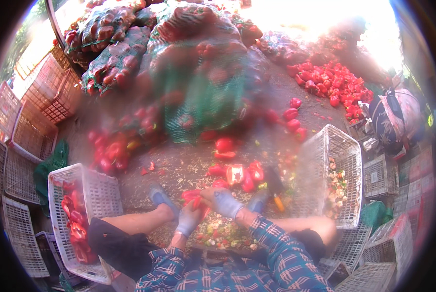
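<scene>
At the frame's lower centre, I watch the left hand (189, 217) hold a red bell pepper (191, 195) in closed fingers; the right hand (222, 201) meets it, whether gripping I cannot tell.

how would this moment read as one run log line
left hand: holding red pepper | right hand: against same pepper | left crate: red peppers inside | right crate: scraps inside | floor: loose peppers

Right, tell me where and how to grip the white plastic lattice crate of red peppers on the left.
Take the white plastic lattice crate by its near and far end rims, probably from above: the open top leaves those exposed, with the red peppers inside.
</scene>
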Action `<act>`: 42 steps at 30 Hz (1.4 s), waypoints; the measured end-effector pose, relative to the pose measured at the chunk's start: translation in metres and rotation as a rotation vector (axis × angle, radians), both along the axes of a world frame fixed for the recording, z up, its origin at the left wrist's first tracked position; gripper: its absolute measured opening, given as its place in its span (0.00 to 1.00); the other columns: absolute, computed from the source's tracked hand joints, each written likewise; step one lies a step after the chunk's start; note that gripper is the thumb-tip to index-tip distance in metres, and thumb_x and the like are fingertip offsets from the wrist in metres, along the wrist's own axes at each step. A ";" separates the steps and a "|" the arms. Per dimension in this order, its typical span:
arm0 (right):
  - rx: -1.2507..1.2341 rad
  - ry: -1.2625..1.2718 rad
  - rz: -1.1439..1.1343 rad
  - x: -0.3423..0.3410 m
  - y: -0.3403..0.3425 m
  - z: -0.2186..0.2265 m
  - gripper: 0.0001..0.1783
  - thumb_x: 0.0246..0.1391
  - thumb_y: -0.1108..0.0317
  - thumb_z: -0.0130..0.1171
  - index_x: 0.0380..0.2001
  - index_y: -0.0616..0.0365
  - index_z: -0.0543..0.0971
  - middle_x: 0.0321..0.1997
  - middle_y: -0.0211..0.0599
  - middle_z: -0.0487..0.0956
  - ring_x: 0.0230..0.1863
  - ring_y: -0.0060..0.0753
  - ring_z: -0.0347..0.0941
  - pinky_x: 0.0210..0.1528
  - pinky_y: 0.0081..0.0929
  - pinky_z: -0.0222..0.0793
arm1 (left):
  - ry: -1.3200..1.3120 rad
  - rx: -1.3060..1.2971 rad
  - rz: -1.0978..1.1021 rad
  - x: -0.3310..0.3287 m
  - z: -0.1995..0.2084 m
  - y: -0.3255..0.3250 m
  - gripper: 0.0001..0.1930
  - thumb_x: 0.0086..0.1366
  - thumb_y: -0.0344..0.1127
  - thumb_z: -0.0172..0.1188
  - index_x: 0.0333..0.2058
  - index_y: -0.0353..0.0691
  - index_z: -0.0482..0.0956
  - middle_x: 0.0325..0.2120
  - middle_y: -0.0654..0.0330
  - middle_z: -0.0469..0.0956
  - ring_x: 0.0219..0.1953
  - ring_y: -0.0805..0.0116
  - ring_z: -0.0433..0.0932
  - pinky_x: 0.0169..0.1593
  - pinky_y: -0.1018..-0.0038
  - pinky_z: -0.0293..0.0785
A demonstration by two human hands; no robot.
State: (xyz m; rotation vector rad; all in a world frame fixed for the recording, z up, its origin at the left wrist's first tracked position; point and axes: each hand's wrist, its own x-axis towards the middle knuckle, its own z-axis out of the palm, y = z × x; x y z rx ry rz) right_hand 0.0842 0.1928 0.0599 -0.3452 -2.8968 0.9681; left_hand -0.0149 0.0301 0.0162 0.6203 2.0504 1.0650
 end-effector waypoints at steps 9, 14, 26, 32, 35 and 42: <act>0.415 -0.039 -0.047 0.023 -0.021 0.012 0.06 0.57 0.62 0.59 0.34 0.51 0.78 0.27 0.33 0.79 0.32 0.39 0.82 0.34 0.39 0.76 | 0.079 -0.029 0.004 0.033 -0.001 -0.006 0.21 0.66 0.51 0.56 0.50 0.46 0.81 0.45 0.48 0.83 0.51 0.48 0.80 0.53 0.60 0.73; 0.123 0.003 -0.558 0.056 -0.030 -0.046 0.09 0.62 0.59 0.56 0.35 0.52 0.79 0.31 0.40 0.82 0.31 0.42 0.81 0.33 0.34 0.75 | -0.186 -0.043 -0.031 0.048 0.019 0.008 0.18 0.66 0.51 0.58 0.46 0.47 0.84 0.41 0.48 0.83 0.47 0.47 0.81 0.50 0.61 0.74; -0.377 1.193 -1.451 0.301 0.182 -0.049 0.07 0.58 0.66 0.55 0.38 0.54 0.74 0.33 0.29 0.70 0.28 0.21 0.65 0.30 0.19 0.64 | -0.388 1.198 1.010 -0.111 0.126 -0.061 0.18 0.72 0.43 0.52 0.54 0.40 0.71 0.43 0.57 0.77 0.43 0.63 0.76 0.46 0.68 0.75; 0.066 0.028 -0.859 0.042 0.054 -0.038 0.32 0.58 0.60 0.61 0.63 0.60 0.67 0.58 0.49 0.75 0.52 0.43 0.74 0.52 0.40 0.71 | -0.612 1.193 0.629 -0.148 0.035 -0.164 0.27 0.72 0.58 0.48 0.54 0.41 0.75 0.50 0.55 0.78 0.54 0.56 0.74 0.58 0.57 0.71; 0.232 -0.302 -0.188 -0.034 -0.004 -0.066 0.42 0.49 0.50 0.68 0.66 0.46 0.66 0.63 0.44 0.69 0.64 0.51 0.64 0.61 0.50 0.65 | -0.833 0.967 0.683 -0.089 0.031 -0.063 0.19 0.70 0.55 0.53 0.39 0.44 0.74 0.35 0.60 0.77 0.38 0.62 0.75 0.45 0.64 0.74; 0.385 -0.573 0.086 -0.105 -0.043 -0.190 0.39 0.42 0.54 0.71 0.60 0.43 0.71 0.55 0.40 0.72 0.59 0.46 0.67 0.50 0.47 0.70 | -1.165 0.586 0.873 -0.042 -0.015 -0.008 0.26 0.72 0.53 0.50 0.57 0.37 0.69 0.39 0.56 0.79 0.40 0.57 0.79 0.45 0.62 0.75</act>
